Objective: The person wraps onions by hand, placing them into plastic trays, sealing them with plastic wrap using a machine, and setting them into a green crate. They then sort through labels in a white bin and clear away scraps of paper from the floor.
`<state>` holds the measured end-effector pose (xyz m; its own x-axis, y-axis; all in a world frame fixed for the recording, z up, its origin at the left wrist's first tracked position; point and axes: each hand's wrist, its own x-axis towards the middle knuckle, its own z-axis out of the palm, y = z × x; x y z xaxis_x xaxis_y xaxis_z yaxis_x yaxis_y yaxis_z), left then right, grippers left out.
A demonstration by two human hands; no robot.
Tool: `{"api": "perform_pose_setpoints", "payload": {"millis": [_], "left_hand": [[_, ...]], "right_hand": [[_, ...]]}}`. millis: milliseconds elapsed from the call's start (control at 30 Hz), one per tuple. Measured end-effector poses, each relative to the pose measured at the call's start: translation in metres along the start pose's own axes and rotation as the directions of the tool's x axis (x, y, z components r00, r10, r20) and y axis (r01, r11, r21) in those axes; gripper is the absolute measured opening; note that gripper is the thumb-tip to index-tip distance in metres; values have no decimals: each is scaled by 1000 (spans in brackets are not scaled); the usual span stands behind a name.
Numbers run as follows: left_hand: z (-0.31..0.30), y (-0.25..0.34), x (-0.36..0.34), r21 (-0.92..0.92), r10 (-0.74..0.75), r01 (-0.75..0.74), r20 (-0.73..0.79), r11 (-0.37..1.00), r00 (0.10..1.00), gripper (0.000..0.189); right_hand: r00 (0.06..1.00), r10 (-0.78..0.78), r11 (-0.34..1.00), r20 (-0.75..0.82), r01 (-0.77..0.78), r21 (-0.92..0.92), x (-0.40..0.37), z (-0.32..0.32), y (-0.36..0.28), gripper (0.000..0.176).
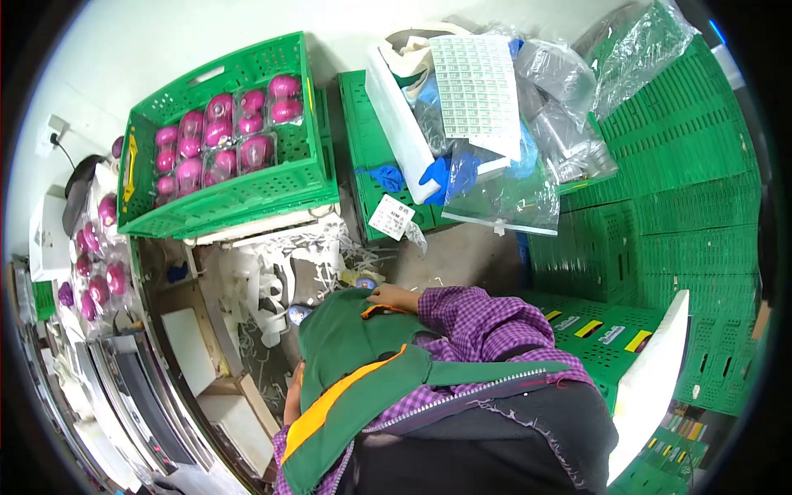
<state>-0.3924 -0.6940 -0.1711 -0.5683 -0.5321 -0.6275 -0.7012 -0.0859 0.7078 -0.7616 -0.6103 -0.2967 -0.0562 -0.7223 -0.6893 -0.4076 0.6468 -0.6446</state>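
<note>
A green apron (346, 351) with orange trim hangs over my front, on top of a purple checked shirt. My right hand (393, 297) rests at its upper part, beside an orange-edged opening, with the fingers bent against the cloth. Along the apron's left edge, a narrow part of my left hand (294, 393) shows; the cloth hides most of its fingers. Ahead to the left, a green crate (223, 202) holds clear packs of purple-red onions (219, 132).
More packed onions (97, 285) lie at the far left. Labels on a sheet (477, 87), blue gloves (436, 177) and plastic bags (511, 194) cover a white box and crate ahead. Stacked green crates (697, 239) line the right. Paper strips (276, 289) litter the area below the onion crate.
</note>
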Motion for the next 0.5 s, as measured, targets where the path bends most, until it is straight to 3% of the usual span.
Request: {"api": "perform_pose_setpoints", "payload": {"millis": [133,167,200,233,300,333,433,500], "left_hand": [[-10,-27,8,316,347,-325,-16,891,938,54],[-8,-21,10,260,293,-264,-78,929,953,53],[-5,-17,12,-18,2,-5,-168,1000,986,49],[-7,6,20,-336,-300,224,-195,915,934,45],[-5,12,17,-258,-257,159,-411,953,874,44],[-5,6,18,-295,-295,169,-461,941,837,45],[-10,-4,15,-429,-409,178,-539,886,736,47],[-14,-13,22,-548,-471,135,-537,826,700,42]], "right_hand": [[996,-78,993,-39,74,-96,1,-10,-19,43],[991,-120,988,-53,114,-101,4,-9,-20,42],[988,-136,985,-72,128,-115,7,-10,-23,39],[985,-156,980,-73,145,-136,15,-9,-24,36],[953,-301,926,-45,281,-252,21,-21,-51,35],[971,-236,943,30,236,-233,25,-24,-69,36],[935,-329,923,132,348,-166,40,-21,-125,35],[883,-370,918,288,396,-37,66,-13,-153,32]]}}
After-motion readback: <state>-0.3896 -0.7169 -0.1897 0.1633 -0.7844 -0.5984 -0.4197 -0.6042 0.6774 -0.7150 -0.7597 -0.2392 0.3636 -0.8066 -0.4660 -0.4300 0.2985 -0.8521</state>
